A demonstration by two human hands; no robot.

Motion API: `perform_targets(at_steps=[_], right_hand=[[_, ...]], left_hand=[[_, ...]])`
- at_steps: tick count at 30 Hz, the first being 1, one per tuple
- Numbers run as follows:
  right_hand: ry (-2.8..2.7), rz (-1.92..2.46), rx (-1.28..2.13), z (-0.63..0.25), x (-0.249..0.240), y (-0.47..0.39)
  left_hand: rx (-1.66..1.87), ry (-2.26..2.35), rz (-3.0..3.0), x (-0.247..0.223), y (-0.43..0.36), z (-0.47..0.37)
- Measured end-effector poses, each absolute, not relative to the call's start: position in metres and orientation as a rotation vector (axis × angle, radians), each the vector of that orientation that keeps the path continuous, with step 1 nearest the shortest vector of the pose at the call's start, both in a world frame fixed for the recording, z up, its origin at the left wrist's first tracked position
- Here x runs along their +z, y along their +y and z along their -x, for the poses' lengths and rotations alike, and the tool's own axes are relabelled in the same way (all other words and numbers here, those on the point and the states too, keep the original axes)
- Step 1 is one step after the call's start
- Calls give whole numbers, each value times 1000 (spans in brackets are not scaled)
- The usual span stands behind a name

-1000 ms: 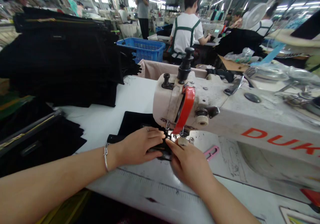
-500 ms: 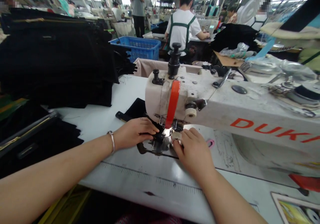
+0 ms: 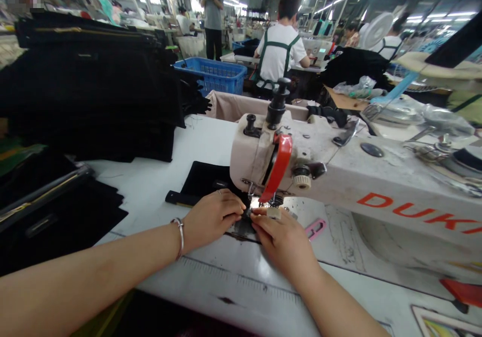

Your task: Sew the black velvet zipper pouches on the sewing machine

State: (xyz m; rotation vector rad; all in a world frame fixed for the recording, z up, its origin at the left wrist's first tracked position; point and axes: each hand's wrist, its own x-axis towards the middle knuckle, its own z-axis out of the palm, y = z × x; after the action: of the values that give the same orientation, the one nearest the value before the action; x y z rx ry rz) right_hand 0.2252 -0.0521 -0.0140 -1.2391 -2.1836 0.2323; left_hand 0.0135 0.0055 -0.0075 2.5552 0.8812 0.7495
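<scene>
A black fabric piece [image 3: 201, 174] with a small label and a stiff band along its near edge lies under the head of a white sewing machine [image 3: 259, 146]. My left hand [image 3: 214, 216], a bangle on its wrist, is closed on the near edge of the piece, just left of the needle area. From the right, my right hand [image 3: 288, 236] pinches the same edge at the presser foot, its fingertips almost meeting the left ones. A small pale block [image 3: 273, 213] sits by the right index finger. The fabric between the fingertips is mostly hidden.
A pink thread snipper [image 3: 316, 229] lies right of my right hand. Tall stacks of black pieces [image 3: 94, 96] stand at the left. Behind the machine are a cloth-lined bin [image 3: 226, 107] and a blue basket [image 3: 214, 76]. A co-worker [image 3: 280, 50] sits beyond, facing away.
The fabric piece shows more to the left of the machine, with its label now visible. My right fingertips have come closer to the left ones. The view has shifted slightly.
</scene>
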Motion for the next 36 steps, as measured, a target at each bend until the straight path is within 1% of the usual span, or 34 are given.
perform_targets(at_steps=[14, 23, 30, 36], right_hand=[[-2242, 1352, 166, -227, -20, -46], [-2213, 1363, 205, -224, -20, -47], [-2159, 1412, 204, -216, -18, -48], [-2194, 1449, 188, -213, -17, -48]], left_hand=[[744, 997, -2561, -8, 23, -23], [706, 1023, -2536, -9, 24, -23], [682, 1105, -2451, -18, 27, -18], [645, 1046, -2431, -22, 29, -12]])
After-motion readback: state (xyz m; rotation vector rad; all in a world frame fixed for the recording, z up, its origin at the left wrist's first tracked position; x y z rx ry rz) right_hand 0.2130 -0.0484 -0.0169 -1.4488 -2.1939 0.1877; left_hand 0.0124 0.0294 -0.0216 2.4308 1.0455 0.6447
